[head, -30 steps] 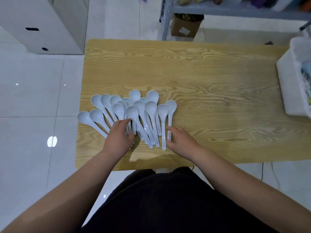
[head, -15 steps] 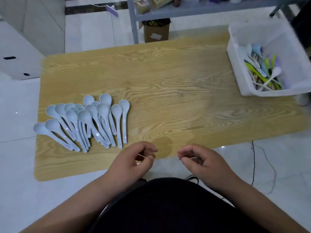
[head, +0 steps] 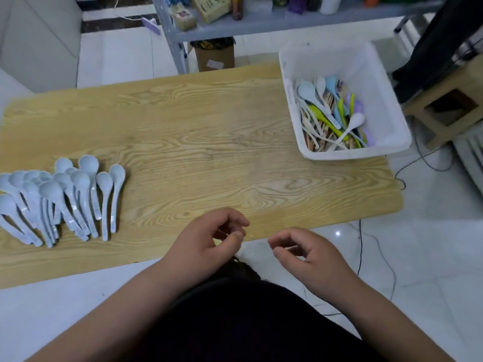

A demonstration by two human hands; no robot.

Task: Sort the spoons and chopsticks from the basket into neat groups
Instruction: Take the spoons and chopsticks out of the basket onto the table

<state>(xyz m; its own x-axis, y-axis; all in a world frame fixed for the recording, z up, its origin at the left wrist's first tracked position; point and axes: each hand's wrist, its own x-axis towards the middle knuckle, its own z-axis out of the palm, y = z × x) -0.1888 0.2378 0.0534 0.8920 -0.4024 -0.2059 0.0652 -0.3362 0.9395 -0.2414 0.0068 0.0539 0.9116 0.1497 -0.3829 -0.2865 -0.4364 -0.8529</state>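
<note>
Several pale blue spoons (head: 68, 197) lie fanned in a group on the left of the wooden table (head: 198, 142), bowls away from me. A white basket (head: 376, 74) at the table's far right holds mixed spoons in white, blue, green and purple (head: 332, 113) and wooden chopsticks (head: 317, 138). My left hand (head: 209, 244) hovers over the table's near edge with fingers loosely curled, holding nothing. My right hand (head: 305, 254) hangs just off the near edge, also loosely curled and empty. Both hands are well apart from the spoons and the basket.
A grey metal shelf (head: 261, 19) with boxes stands behind the table, a cardboard box (head: 214, 57) under it. A wooden stool (head: 449, 105) and a cable (head: 376, 244) lie to the right on the white tiled floor. A white cabinet (head: 39, 43) stands far left.
Both hands left the blue spoon group and drew back to the table's near edge, empty. The view swung right, bringing the basket into sight.
</note>
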